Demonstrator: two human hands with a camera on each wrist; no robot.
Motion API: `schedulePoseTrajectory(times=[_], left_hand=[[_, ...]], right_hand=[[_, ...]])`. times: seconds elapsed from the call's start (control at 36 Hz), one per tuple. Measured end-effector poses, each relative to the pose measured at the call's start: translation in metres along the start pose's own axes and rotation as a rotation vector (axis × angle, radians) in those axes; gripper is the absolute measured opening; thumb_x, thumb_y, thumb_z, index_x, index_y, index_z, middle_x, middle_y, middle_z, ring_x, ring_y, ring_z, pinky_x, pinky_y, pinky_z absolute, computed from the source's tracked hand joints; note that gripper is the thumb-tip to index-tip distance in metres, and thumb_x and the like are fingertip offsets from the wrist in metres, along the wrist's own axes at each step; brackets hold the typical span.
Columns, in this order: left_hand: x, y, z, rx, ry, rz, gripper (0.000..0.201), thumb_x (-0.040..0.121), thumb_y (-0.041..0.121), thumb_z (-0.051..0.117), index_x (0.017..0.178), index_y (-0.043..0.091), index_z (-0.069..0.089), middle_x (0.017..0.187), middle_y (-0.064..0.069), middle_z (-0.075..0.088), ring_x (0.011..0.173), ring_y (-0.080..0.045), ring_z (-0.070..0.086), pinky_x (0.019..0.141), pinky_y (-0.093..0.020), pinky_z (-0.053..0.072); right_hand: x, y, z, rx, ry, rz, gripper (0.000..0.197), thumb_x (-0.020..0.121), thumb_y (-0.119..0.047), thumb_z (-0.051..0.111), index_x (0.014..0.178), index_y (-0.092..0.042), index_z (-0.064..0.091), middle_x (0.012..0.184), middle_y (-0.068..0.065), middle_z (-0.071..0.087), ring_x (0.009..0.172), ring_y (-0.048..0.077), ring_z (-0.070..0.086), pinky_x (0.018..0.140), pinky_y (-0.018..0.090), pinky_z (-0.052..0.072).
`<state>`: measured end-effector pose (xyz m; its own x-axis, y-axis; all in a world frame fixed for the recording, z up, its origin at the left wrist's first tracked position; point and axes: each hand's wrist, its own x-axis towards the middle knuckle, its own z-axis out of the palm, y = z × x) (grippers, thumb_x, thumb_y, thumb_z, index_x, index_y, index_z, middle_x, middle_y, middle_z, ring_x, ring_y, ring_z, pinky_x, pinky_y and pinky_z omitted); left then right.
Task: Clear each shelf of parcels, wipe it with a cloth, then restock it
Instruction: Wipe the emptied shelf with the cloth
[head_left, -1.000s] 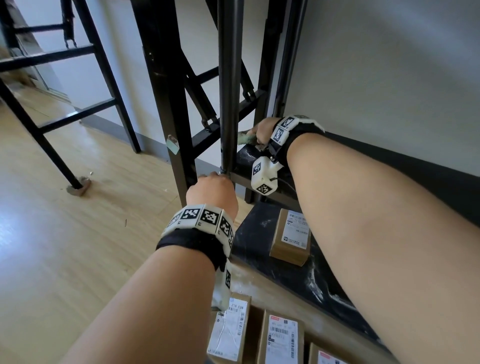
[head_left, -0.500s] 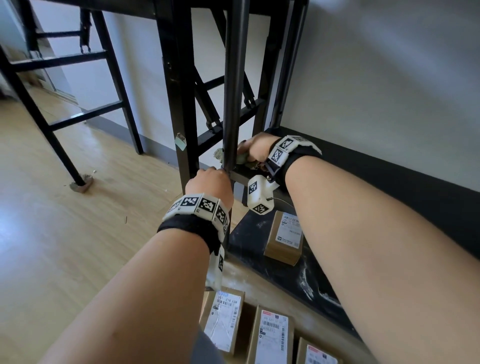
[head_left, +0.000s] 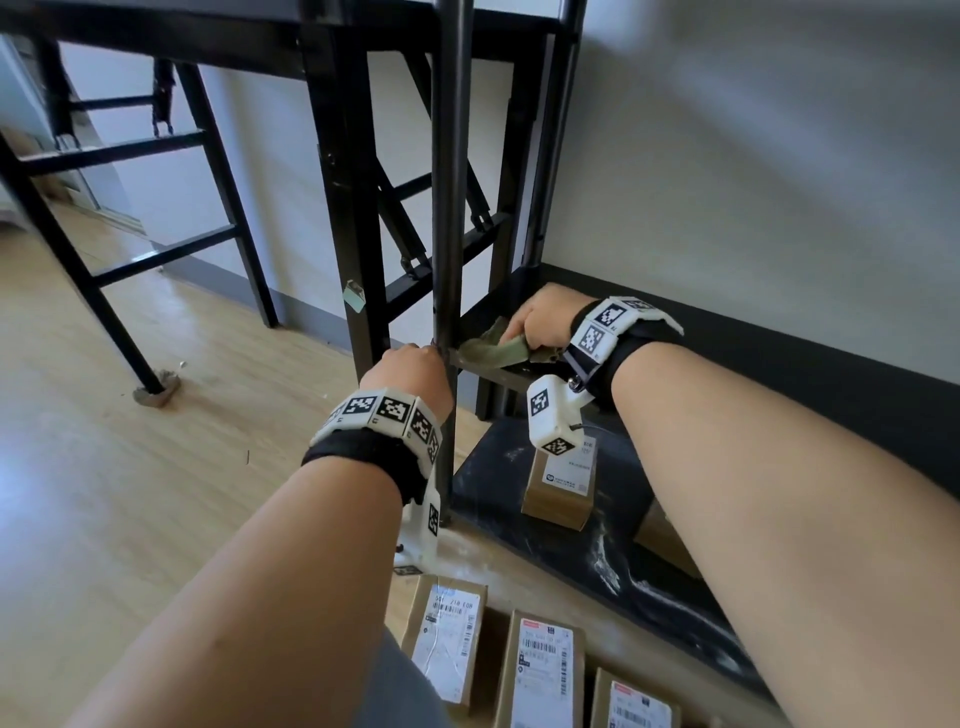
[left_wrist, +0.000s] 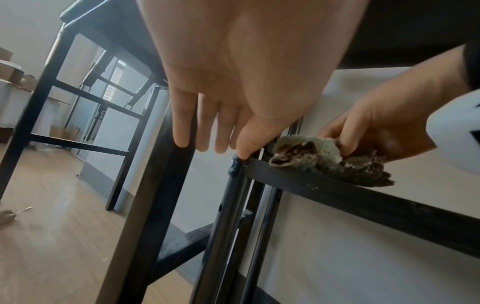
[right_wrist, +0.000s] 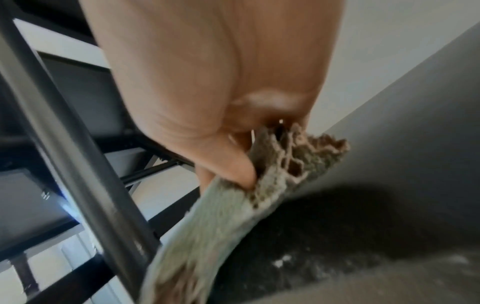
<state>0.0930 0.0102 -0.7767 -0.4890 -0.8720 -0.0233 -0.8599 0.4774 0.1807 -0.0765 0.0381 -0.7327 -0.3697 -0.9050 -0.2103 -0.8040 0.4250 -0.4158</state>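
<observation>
Green and fuzzy, the crumpled wiping cloth (head_left: 492, 349) sits bunched on the front left corner of the black metal shelf (left_wrist: 363, 200), and the right hand (head_left: 548, 322) is on top of it, fingers (left_wrist: 348, 142) curled down into the fabric. In the right wrist view the thumb digs into the cloth's folds, so that grip is clenched on the cloth (right_wrist: 221, 222). Dust specks show on the dark shelf surface just beside it.

Over to the left hand (head_left: 410, 376): it is up against the round black metal upright post (head_left: 451, 208) at the shelf corner. From the left wrist view its fingers (left_wrist: 207, 121) hang straight and together, the thumb tip touching the corner joint of the post; the grip is released, holding nothing.

Below, one brown cardboard parcel with a white label (head_left: 560, 486) lies on the dusty black bottom shelf (head_left: 524, 540), under the right wrist. Three more labelled brown parcels (head_left: 540, 670) lie side by side on the pale wooden floor (head_left: 130, 467) in front of the rack. Behind the post stands a black folding frame (head_left: 358, 208), against the pale wall (head_left: 753, 156).
</observation>
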Motion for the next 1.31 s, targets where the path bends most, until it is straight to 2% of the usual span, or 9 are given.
schedulePoseTrajectory(times=[0.11,0.28,0.39,0.56,0.67,0.78,1.03,1.17,1.31], left_hand=[[0.001,-0.005,0.001,0.007,-0.009,0.005,0.036,0.092,0.018,0.049,0.128,0.014,0.051,0.123,-0.009,0.055,0.114,-0.03,0.052,0.089,-0.042,0.049],[0.003,-0.01,0.003,0.029,-0.022,0.01,0.038,0.09,0.012,0.046,0.127,0.011,0.052,0.124,-0.01,0.055,0.114,-0.03,0.053,0.089,-0.041,0.049],[0.003,-0.007,0.003,0.027,-0.012,0.026,0.037,0.092,0.019,0.049,0.129,0.014,0.052,0.122,-0.009,0.056,0.111,-0.03,0.055,0.086,-0.04,0.049],[-0.001,-0.004,0.004,0.041,-0.013,0.037,0.042,0.092,0.016,0.048,0.134,0.015,0.048,0.125,-0.008,0.053,0.116,-0.03,0.052,0.092,-0.043,0.049],[-0.005,-0.002,0.003,0.052,-0.006,0.039,0.04,0.093,0.018,0.049,0.133,0.015,0.048,0.124,-0.008,0.054,0.115,-0.029,0.052,0.09,-0.042,0.048],[-0.008,0.001,0.003,0.049,-0.012,0.037,0.04,0.091,0.014,0.051,0.132,0.012,0.05,0.12,-0.007,0.055,0.111,-0.029,0.055,0.088,-0.041,0.051],[0.0,-0.007,0.011,0.046,-0.007,0.028,0.036,0.094,0.019,0.05,0.129,0.013,0.051,0.12,-0.007,0.055,0.113,-0.029,0.053,0.087,-0.041,0.049],[0.006,-0.01,0.017,0.063,-0.02,0.031,0.037,0.094,0.019,0.046,0.132,0.015,0.047,0.12,-0.007,0.054,0.115,-0.029,0.051,0.088,-0.043,0.049],[0.009,-0.009,0.017,0.039,-0.029,0.027,0.039,0.093,0.015,0.045,0.131,0.014,0.048,0.121,-0.007,0.054,0.113,-0.029,0.052,0.089,-0.043,0.049]], right_hand=[[0.008,0.014,-0.008,0.113,0.15,0.082,0.036,0.094,-0.011,0.051,0.127,-0.013,0.062,0.133,0.009,0.057,0.124,0.024,0.053,0.098,0.029,0.044],[0.013,0.023,0.011,-0.077,0.115,0.123,0.041,0.097,-0.016,0.045,0.137,-0.017,0.053,0.142,0.011,0.048,0.132,0.029,0.044,0.109,0.04,0.036],[0.006,-0.003,0.012,-0.135,0.037,0.113,0.056,0.102,-0.015,0.041,0.153,-0.027,0.021,0.157,0.011,0.022,0.144,0.03,0.022,0.114,0.034,0.022],[0.006,-0.016,0.025,0.054,0.02,0.025,0.038,0.097,-0.013,0.047,0.134,-0.018,0.058,0.14,0.009,0.051,0.129,0.025,0.047,0.102,0.027,0.037],[-0.003,-0.028,0.018,0.081,-0.008,0.079,0.039,0.092,-0.033,0.063,0.119,-0.006,0.065,0.117,0.01,0.066,0.108,0.026,0.062,0.1,0.033,0.046],[-0.011,-0.022,0.014,0.004,-0.048,0.077,0.026,0.09,-0.025,0.065,0.112,-0.013,0.072,0.111,0.006,0.07,0.1,0.023,0.064,0.094,0.032,0.051],[0.072,-0.015,0.02,-0.138,0.158,0.302,0.043,0.09,-0.035,0.061,0.128,-0.017,0.059,0.127,0.009,0.059,0.114,0.03,0.058,0.1,0.042,0.047],[0.058,-0.03,0.02,-0.31,0.077,0.227,0.069,0.095,-0.058,0.041,0.143,-0.009,0.04,0.145,0.015,0.037,0.132,0.038,0.038,0.109,0.05,0.032],[0.046,-0.04,0.023,-0.38,0.074,0.023,0.042,0.102,-0.018,0.039,0.143,-0.011,0.043,0.15,0.014,0.036,0.14,0.032,0.03,0.113,0.042,0.023]])
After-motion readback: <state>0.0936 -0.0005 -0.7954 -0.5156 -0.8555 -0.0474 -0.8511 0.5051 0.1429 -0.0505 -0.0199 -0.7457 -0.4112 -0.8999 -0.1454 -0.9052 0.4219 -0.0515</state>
